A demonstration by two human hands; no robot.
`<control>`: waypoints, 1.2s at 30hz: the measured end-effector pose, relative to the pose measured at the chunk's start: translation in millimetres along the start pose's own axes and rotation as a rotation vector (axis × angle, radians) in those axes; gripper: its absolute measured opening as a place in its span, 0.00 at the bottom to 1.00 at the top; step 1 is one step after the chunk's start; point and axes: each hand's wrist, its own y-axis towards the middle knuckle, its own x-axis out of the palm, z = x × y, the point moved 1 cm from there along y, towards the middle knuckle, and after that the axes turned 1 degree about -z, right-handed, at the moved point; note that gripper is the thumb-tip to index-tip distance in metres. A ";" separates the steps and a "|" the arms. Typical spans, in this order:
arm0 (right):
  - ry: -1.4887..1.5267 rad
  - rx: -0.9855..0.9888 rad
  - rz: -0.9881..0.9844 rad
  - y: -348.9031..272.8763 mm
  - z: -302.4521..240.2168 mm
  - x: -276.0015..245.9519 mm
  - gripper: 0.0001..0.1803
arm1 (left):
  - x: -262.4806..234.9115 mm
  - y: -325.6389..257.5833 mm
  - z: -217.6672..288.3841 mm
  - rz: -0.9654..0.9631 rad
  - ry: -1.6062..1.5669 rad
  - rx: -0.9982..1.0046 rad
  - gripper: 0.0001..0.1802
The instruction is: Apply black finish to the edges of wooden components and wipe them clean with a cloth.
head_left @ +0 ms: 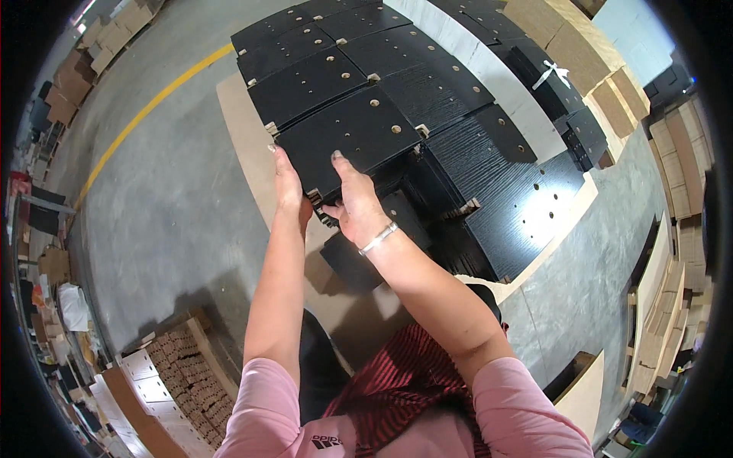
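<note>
Both hands grip one black drilled panel (pixel 347 137) at the near corner of the panel stack (pixel 427 114): left hand (pixel 288 183) on its edge, right hand (pixel 355 202) clasping beside it. Seemingly lifting; next needs a level, steady pull.

Two bare hands: left hand (pixel 288 185), right hand (pixel 357 204). One silver bracelet (pixel 379 238) on right wrist. One yellow painted floor line (pixel 145 114). One flat black drilled wooden panel (pixel 351 133) in hands; at least five more black panels (pixel 321 76) lying behind. One box of brown cardboard pieces (pixel 187 366).
</note>
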 end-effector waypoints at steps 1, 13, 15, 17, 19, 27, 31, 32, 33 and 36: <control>-0.016 -0.003 -0.023 2.3 0.1 -2.9 0.35 | -2.4 3.2 -0.7 0.005 0.011 -0.003 0.42; -0.066 0.078 -0.025 59.8 68.1 -97.2 0.03 | -87.2 72.2 -104.3 0.180 -0.017 -0.212 0.34; -0.115 0.046 -0.047 63.7 68.3 -88.4 0.02 | -81.6 68.7 -111.3 0.150 0.009 -0.129 0.26; -0.252 0.049 -0.019 64.2 63.3 -84.6 0.02 | -77.7 62.2 -115.4 0.160 0.033 -0.147 0.25; -0.240 0.054 0.033 60.3 62.3 -85.6 0.05 | -64.4 49.0 -111.7 0.069 -0.025 -0.184 0.25; -0.335 0.113 0.094 37.3 87.0 -75.7 0.15 | -72.1 61.0 -123.1 0.124 -0.077 -0.222 0.32; -1.051 -0.323 0.202 50.5 84.6 -82.6 0.04 | -84.5 65.9 -118.7 0.114 0.091 -0.242 0.31; -1.115 -0.491 0.300 50.5 80.8 -84.9 0.05 | -84.2 62.5 -115.6 0.097 0.147 -0.277 0.32; -1.268 -0.470 0.258 32.0 61.9 -75.2 0.13 | -90.5 57.0 -109.8 0.092 0.201 -0.308 0.32; -1.380 -0.439 0.325 34.7 46.2 -94.0 0.14 | -88.4 48.9 -100.2 0.051 0.235 -0.313 0.32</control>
